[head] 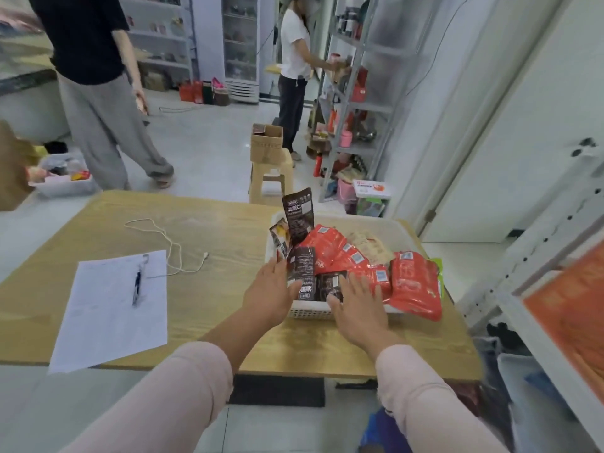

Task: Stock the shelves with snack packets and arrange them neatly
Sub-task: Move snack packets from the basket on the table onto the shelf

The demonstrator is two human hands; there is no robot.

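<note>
Closely paired, left hand pinched a dark packet, right hand lay spread over red packets, white basket on counter.

Wooden table, pale tiled floor
</note>
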